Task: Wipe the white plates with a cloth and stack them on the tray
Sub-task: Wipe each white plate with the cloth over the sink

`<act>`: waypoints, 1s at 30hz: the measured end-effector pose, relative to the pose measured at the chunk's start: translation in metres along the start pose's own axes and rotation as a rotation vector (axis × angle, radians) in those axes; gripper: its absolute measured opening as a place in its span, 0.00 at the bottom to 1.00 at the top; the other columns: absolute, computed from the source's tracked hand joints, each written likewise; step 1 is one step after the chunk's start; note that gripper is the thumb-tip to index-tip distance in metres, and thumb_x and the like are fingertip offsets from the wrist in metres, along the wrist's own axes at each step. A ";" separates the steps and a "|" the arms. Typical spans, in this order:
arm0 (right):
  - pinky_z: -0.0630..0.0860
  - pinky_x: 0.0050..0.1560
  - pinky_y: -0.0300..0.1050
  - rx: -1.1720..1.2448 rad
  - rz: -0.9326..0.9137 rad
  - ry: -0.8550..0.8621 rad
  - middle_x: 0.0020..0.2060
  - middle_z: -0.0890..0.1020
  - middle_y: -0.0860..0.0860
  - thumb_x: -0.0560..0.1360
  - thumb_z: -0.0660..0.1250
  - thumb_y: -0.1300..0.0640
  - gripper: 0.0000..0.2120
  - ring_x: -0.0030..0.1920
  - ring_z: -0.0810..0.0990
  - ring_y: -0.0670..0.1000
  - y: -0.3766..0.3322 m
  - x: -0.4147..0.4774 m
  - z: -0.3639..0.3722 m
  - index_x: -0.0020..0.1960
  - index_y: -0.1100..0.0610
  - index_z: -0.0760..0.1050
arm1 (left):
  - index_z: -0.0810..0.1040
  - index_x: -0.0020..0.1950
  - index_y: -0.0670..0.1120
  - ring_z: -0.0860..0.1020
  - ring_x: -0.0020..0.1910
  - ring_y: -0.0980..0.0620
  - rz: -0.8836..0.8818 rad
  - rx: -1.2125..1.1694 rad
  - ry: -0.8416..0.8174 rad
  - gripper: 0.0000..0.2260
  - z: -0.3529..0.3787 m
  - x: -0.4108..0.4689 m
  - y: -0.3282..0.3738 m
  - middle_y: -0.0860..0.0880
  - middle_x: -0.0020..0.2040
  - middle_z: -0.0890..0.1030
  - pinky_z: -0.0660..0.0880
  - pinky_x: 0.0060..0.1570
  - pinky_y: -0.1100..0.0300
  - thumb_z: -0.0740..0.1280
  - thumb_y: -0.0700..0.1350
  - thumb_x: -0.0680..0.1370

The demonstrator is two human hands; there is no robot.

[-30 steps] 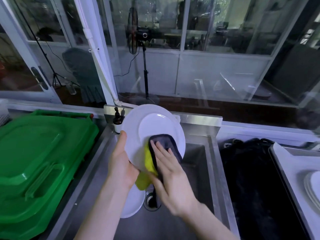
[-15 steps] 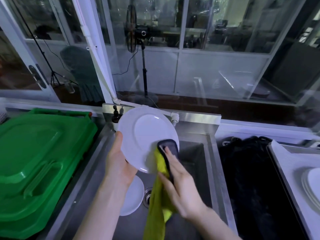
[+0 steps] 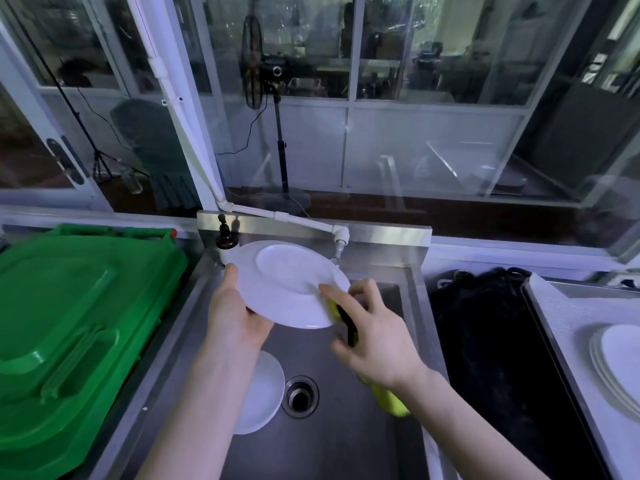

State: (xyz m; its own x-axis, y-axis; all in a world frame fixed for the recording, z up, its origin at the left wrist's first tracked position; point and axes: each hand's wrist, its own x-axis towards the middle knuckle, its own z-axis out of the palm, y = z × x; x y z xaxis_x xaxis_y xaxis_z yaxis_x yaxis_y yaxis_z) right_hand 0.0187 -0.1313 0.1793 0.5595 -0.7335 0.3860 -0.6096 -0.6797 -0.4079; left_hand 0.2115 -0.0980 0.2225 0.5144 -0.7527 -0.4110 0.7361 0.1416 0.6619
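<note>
White plate [image 3: 287, 285] held by left hand [image 3: 235, 320]; right hand [image 3: 377, 341] fingers [image 3: 369, 289] grip yellow cloth [image 3: 391, 401] against it.

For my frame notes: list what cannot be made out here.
Head view:
Stack of white plates on the metal tray: cut by the right edge, count unclear.
Yellow and dark cloth: mostly behind the right hand.
White plates in the steel sink: partly under the left forearm, count unclear.

White plate [image 3: 287, 282] over the steel sink [image 3: 339, 445]
Left hand [image 3: 235, 317] gripped its rim; right hand [image 3: 374, 337] pinched a yellow cloth [image 3: 391, 401] against its edge.
</note>
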 end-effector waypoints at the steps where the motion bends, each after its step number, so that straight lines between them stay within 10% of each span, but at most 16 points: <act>1: 0.77 0.28 0.46 -0.060 -0.002 0.024 0.56 0.69 0.48 0.68 0.65 0.49 0.28 0.40 0.76 0.51 0.000 0.000 0.002 0.68 0.41 0.68 | 0.79 0.56 0.47 0.83 0.50 0.47 -0.002 0.006 0.010 0.15 0.002 -0.002 0.001 0.46 0.53 0.85 0.79 0.42 0.51 0.55 0.53 0.87; 9: 0.75 0.26 0.45 -0.146 -0.153 0.349 0.42 0.83 0.49 0.75 0.67 0.61 0.10 0.37 0.80 0.52 0.010 0.007 -0.011 0.55 0.55 0.82 | 0.78 0.60 0.45 0.84 0.44 0.48 -0.021 0.048 -0.003 0.09 0.014 -0.010 0.000 0.46 0.49 0.83 0.82 0.36 0.53 0.64 0.48 0.84; 16: 0.71 0.26 0.51 0.062 0.023 0.325 0.29 0.74 0.52 0.78 0.67 0.57 0.08 0.28 0.74 0.56 0.019 0.004 -0.047 0.44 0.61 0.79 | 0.76 0.61 0.51 0.79 0.53 0.50 0.030 0.620 0.057 0.27 0.029 -0.004 -0.010 0.52 0.54 0.79 0.67 0.61 0.42 0.63 0.71 0.74; 22: 0.67 0.34 0.48 0.678 0.419 0.256 0.33 0.75 0.63 0.74 0.70 0.50 0.18 0.32 0.71 0.53 0.051 -0.009 -0.071 0.41 0.66 0.74 | 0.79 0.57 0.52 0.82 0.57 0.45 0.272 0.842 -0.042 0.11 0.002 -0.007 -0.043 0.51 0.53 0.84 0.79 0.58 0.46 0.71 0.45 0.75; 25: 0.79 0.40 0.55 0.853 0.533 0.225 0.40 0.84 0.58 0.74 0.71 0.52 0.09 0.39 0.82 0.56 0.064 -0.021 -0.078 0.46 0.57 0.82 | 0.83 0.50 0.53 0.83 0.47 0.48 0.279 0.829 -0.086 0.07 0.002 -0.013 -0.057 0.53 0.44 0.86 0.81 0.47 0.50 0.69 0.41 0.78; 30: 0.80 0.40 0.38 0.847 0.549 0.289 0.43 0.86 0.46 0.75 0.71 0.52 0.03 0.44 0.84 0.46 0.079 -0.052 -0.100 0.47 0.44 0.83 | 0.84 0.47 0.54 0.82 0.45 0.47 0.208 0.772 -0.123 0.10 0.022 -0.025 -0.084 0.53 0.43 0.86 0.79 0.46 0.49 0.69 0.39 0.79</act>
State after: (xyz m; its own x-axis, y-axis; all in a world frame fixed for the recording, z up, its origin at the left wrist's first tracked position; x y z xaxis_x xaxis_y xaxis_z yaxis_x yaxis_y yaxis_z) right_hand -0.1149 -0.1463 0.2099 0.1018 -0.9887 0.1096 -0.0843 -0.1184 -0.9894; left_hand 0.1273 -0.1052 0.1911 0.5222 -0.8315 -0.1898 0.0957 -0.1640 0.9818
